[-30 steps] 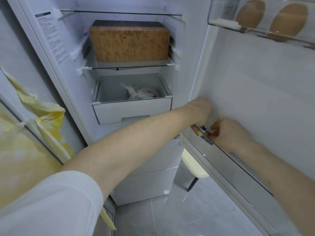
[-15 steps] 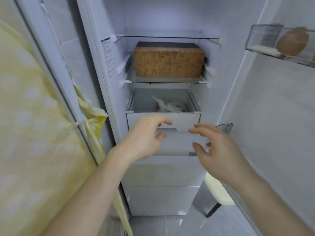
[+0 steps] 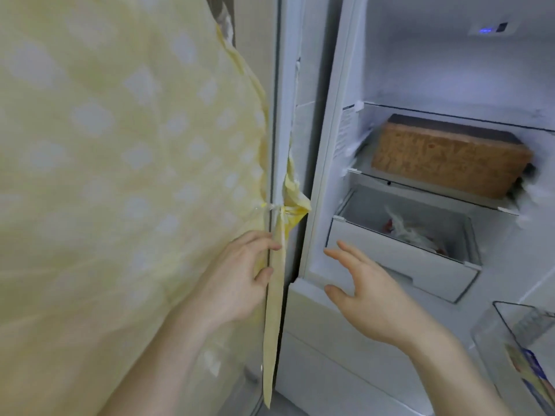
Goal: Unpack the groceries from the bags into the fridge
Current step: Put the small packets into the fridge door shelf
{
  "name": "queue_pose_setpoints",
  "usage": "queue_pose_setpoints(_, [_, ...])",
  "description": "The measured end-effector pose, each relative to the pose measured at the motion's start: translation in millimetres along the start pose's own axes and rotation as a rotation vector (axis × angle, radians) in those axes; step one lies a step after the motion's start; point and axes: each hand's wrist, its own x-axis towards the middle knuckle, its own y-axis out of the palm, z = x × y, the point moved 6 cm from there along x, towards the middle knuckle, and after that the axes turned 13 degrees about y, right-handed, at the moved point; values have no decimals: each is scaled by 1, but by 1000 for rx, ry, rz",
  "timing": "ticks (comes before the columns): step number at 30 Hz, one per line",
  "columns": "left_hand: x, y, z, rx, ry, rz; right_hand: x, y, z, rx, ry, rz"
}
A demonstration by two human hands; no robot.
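**View swings left; both hands empty at the open fridge**

Compared with half a second ago, the view has turned left: the yellow patterned cloth [image 3: 120, 175] now fills the left half, and the fridge [image 3: 324, 145] interior has shifted to the right. The egg tray on the door is out of view. Both hands have dropped lower and moved left, away from the drawer front.

The left hand [image 3: 237, 283] is loosely spread, fingers relaxed and holding nothing; its fingertips reach the edge of the cloth, beside the hanging yellow strip [image 3: 274, 310]. Whether they press on it cannot be told. The right hand [image 3: 360, 295] is open too, fingers straight and apart, thumb out, hovering in front of the fridge's lower left frame. It grips nothing.

Inside the fridge, a brown box [image 3: 447, 157] sits on the glass shelf [image 3: 420, 190]. Below it, the white drawer [image 3: 399, 259] stands pulled out, with a crumpled clear bag [image 3: 411, 229] showing red items inside. At lower right, a clear door bin [image 3: 516, 331] holds a packet [image 3: 531, 373] with blue and yellow print. No grocery bags are visible.
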Motion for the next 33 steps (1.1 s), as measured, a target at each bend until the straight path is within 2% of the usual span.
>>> queue_pose_setpoints(8, [-111, -46, -21, 25, -229, -115, -32, 16, 51, 14, -206, 126])
queue_pose_setpoints(17, [-216, -100, -47, 84, -306, -254, -91, 36, 116, 28, -393, 213])
queue_pose_setpoints(25, [-311, -125, -66, 137, -340, -232, -163, 63, 166, 38, -508, 274])
queue_pose_setpoints(33, [-486, -145, -75, 156, -616, -121, -274, 153, 227, -18, -607, 528])
